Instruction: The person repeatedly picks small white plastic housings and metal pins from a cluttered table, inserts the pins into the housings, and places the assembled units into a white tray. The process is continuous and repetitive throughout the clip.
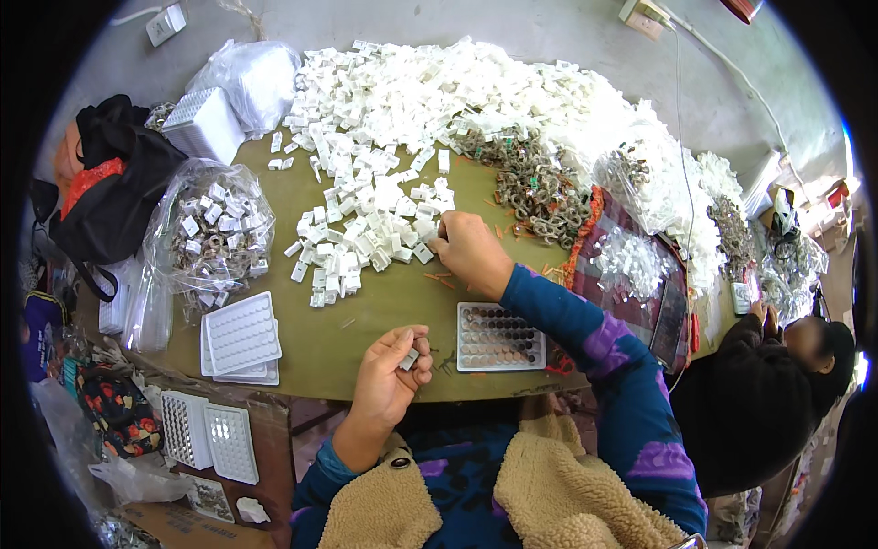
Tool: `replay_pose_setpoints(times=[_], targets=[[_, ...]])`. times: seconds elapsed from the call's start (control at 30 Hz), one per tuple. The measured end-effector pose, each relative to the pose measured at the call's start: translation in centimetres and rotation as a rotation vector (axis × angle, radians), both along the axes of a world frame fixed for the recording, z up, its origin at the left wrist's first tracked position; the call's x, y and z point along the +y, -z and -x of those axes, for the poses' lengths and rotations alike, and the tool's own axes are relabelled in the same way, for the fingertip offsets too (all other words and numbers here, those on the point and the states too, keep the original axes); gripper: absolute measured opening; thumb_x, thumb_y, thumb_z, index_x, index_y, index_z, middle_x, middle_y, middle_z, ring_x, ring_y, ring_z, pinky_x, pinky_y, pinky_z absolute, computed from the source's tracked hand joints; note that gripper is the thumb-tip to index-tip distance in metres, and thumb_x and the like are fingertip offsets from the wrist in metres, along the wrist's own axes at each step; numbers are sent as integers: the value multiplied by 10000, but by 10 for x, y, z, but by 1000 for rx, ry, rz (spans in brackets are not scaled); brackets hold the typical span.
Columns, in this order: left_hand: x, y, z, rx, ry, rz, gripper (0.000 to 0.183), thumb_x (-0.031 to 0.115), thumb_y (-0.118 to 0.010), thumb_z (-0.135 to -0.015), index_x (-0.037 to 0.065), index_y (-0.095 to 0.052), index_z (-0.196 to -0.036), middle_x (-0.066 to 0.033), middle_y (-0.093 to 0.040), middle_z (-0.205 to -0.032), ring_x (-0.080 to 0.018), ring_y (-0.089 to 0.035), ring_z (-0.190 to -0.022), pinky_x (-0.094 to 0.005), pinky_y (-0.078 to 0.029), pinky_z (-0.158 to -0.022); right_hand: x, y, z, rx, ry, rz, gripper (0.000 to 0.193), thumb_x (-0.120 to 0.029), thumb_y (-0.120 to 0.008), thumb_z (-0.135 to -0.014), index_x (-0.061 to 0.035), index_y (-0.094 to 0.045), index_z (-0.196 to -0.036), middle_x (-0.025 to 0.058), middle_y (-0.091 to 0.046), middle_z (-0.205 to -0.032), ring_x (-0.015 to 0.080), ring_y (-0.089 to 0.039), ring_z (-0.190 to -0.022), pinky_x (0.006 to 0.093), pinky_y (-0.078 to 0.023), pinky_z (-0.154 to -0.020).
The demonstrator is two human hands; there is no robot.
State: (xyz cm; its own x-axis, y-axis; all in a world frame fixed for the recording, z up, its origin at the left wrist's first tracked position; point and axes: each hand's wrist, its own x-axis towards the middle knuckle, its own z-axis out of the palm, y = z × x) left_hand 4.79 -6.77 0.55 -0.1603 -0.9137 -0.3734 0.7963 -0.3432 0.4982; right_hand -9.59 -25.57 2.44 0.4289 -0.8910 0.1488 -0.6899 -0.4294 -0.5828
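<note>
Left hand [384, 377] curled round a small pale piece [409, 360]; from there, right hand [474, 256] at 1 o'clock, by the white blocks [370, 236], its grip unclear. Step looks like picking; next probably calls for one clean fingertip pinch, white tray [502, 368] lying toward 2 o'clock.

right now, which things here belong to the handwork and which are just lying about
Seemingly in use:
left hand, holding a small pale part
right hand, at the edge of the loose white parts
tray of round pieces

Probably just lying about:
black bag, far left
floral bag, below it
dark phone-shaped object on the plaid cloth
</note>
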Motion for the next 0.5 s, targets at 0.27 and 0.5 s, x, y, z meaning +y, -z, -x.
replay_pose_setpoints(times=[0.27, 0.5], targets=[[-4, 7, -2, 61, -21, -8, 256, 201, -525, -1023, -8, -609, -1145, -99, -644, -929, -138, -591, -736, -264, -496, -606, 43, -10, 31, -271, -275, 51, 147, -63, -677, -801, 27, -577, -861, 200, -606, -805, 370, -627, -724, 439, -513, -644], [3, 9, -8, 337, 422, 47, 309, 208, -549, -1011, -77, -578, -1126, -146, -654, -944, -152, -653, -753, -266, -621, -584, 105, -34, 74, 35, -872, 602, 194, -116, -633, -750, -6, -577, -900, 145, -590, -954, 268, -640, -785, 353, -554, -659]])
